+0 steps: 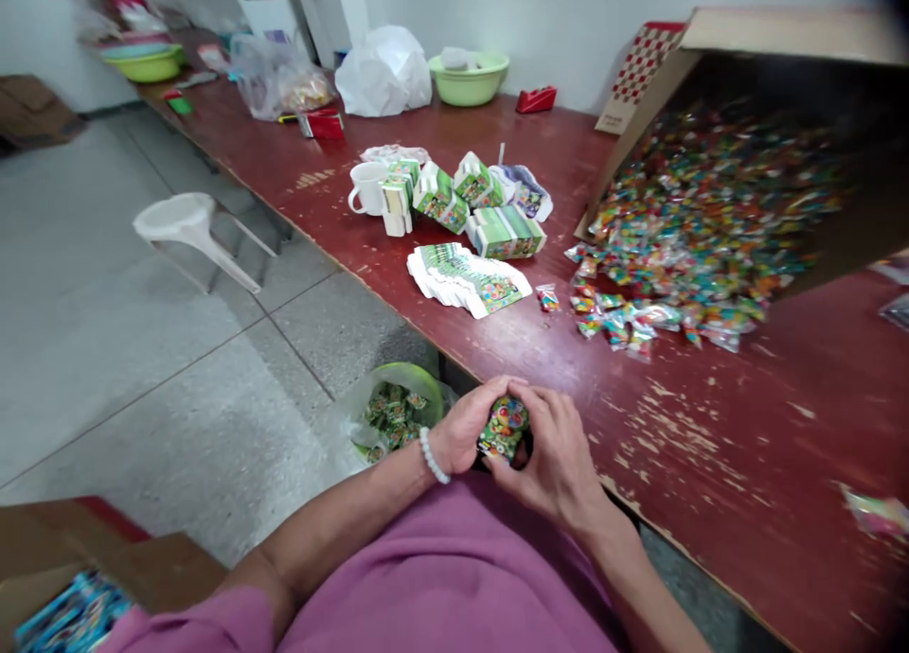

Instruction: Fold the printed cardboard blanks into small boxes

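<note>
Between my two hands, near the table's front edge, is a small green printed packet with a colourful picture. My left hand curves around its left side, and a beaded bracelet sits on that wrist. My right hand grips it from the right, thumb below and fingers over the top. On the table ahead lies a fanned stack of green and white printed cards. A single small candy packet rests beside it. Bundled green printed cards stand behind.
A tipped cardboard box spills clear-wrapped colourful candies on the right. A white mug, a red tape dispenser and a green basin stand farther back. Below left are a lined bin of green packets, a stool and a box of blue packets.
</note>
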